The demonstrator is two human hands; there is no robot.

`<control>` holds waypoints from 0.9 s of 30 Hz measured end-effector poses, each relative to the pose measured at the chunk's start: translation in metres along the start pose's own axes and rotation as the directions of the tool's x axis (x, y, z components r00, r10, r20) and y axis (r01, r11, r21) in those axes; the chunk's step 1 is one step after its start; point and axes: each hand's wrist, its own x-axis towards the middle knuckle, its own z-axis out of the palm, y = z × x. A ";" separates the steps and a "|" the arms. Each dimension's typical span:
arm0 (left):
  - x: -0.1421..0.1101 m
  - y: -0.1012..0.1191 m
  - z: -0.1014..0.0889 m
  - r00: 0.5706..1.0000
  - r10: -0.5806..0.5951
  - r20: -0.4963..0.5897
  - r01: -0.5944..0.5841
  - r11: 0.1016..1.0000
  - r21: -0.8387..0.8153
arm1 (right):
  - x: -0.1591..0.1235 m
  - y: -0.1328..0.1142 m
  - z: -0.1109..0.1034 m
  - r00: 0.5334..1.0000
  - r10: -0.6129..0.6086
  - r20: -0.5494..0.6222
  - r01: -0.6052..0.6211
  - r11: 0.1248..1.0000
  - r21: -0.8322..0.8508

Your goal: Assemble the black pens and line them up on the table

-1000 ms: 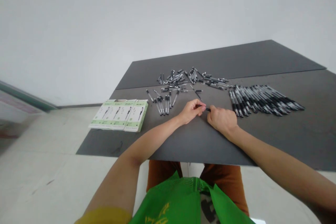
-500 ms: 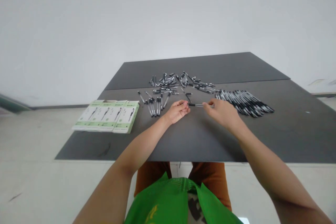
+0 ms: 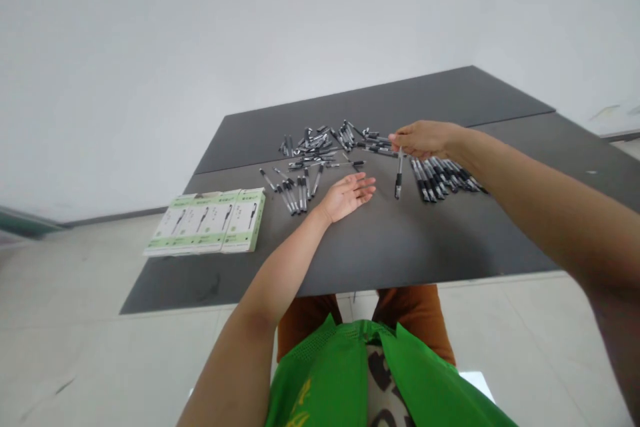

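Up goes the call on your right hand (image 3: 420, 139), just beyond the left end of the row of pens (image 3: 425, 180), thumb and fingertips closed in a pinch on one pen (image 3: 399, 177)! That pen points back toward you, its black grip section at the lower end, just left of the row with a slim gap between them; whether its end touches the table (image 3: 360, 253), I can't tell.

Over to your left hand (image 3: 349, 197), to the left of the row and well apart from it: open, palm side showing, fingers loosely parted. Further left of the row, past that hand, a small group of loose pens (image 3: 301, 195) lies in a rough fan. Behind it, left of the row and farther from you, look at that jumbled heap (image 3: 310, 141), pieces crossing every which way! And farthest left of the row, four white-and-green boxes (image 3: 240, 227) lie side by side, pens printed on top.
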 end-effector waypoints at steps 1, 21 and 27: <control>0.002 -0.001 -0.002 0.999 0.024 -0.026 -0.024 1.000 -0.006 | 0.006 0.005 -0.001 1.000 0.026 -0.014 -0.027 0.995 -0.095; 0.008 -0.019 0.007 0.986 0.109 0.124 -0.160 0.816 0.555 | -0.008 0.052 0.071 0.851 -0.207 -0.483 -0.124 0.814 -0.567; 0.007 -0.023 0.007 0.961 0.139 0.237 -0.269 0.653 0.708 | -0.050 0.054 0.110 0.834 -0.383 -0.396 -0.003 0.716 -0.698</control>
